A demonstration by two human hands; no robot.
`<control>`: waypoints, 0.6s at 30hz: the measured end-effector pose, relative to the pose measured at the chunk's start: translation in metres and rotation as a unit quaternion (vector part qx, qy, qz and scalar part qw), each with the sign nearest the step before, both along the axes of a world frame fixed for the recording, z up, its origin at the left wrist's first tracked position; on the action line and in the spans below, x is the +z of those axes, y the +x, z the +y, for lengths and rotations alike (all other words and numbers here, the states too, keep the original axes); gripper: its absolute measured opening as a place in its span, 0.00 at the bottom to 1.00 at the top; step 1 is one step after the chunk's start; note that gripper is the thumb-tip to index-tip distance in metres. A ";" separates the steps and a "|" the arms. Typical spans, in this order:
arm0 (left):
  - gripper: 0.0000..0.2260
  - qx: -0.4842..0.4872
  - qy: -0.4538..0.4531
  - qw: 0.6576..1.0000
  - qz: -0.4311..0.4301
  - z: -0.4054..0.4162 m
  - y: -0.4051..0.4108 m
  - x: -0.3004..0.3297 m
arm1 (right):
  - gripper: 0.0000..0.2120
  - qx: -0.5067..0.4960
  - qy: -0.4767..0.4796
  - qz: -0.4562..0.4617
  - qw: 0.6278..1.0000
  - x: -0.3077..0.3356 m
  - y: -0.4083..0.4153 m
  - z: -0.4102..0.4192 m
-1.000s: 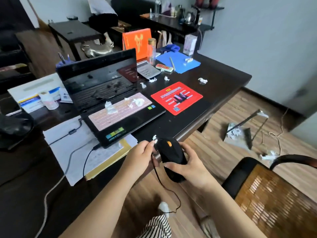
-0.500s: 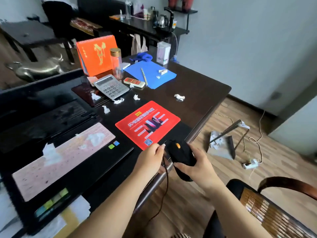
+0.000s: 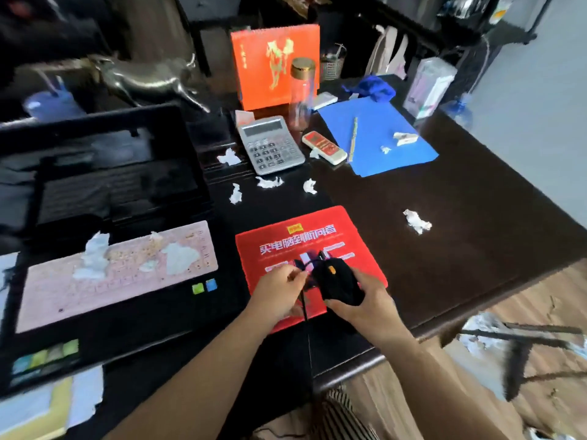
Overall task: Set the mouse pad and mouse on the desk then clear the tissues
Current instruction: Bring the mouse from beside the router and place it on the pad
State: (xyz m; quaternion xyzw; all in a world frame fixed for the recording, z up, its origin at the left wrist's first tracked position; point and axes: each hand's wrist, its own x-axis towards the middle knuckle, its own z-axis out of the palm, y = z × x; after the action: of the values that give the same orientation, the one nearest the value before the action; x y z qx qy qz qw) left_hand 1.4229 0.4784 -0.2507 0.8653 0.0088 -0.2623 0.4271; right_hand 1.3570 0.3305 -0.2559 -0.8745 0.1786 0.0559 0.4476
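A red mouse pad (image 3: 346,236) lies flat on the dark desk (image 3: 476,217), right of the laptop. My right hand (image 3: 362,300) grips a black mouse (image 3: 336,281) with an orange wheel over the pad's near half. My left hand (image 3: 279,293) pinches the mouse's black cable just left of it. Crumpled white tissues lie scattered: one (image 3: 416,221) right of the pad, several (image 3: 270,183) between pad and calculator, more (image 3: 95,255) on the laptop's pink keyboard cover.
An open black laptop (image 3: 104,300) fills the left. Behind the pad stand a grey calculator (image 3: 270,144), an orange calendar (image 3: 273,65), a clear bottle (image 3: 301,90), a blue sheet (image 3: 378,138). A dustpan with tissues (image 3: 514,344) rests on the wooden floor at right.
Both hands carried the mouse forward from beyond the desk's edge to over the red pad. The view shifted right and closer to the desk.
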 end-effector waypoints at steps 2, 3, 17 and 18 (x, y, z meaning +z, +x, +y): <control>0.12 0.027 0.028 0.999 0.003 -0.010 0.012 -0.003 | 0.26 0.061 -0.017 0.023 0.998 -0.004 0.024 -0.013; 0.11 0.042 0.035 0.998 0.010 -0.013 0.018 -0.004 | 0.27 0.082 -0.027 0.036 0.996 -0.007 0.036 -0.016; 0.11 0.122 0.214 0.969 0.000 -0.029 0.081 -0.045 | 0.38 0.199 -0.189 0.093 0.957 -0.048 0.122 -0.006; 0.11 0.121 0.221 0.968 -0.003 -0.030 0.081 -0.046 | 0.40 0.204 -0.193 0.089 0.956 -0.051 0.121 -0.007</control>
State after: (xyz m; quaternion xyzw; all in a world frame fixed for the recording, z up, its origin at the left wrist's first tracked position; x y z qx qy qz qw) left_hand 1.5039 0.4487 -0.2968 0.9314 0.1698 -0.1981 0.2540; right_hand 1.4780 0.3236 -0.3064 -0.9535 0.0434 0.1881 0.2315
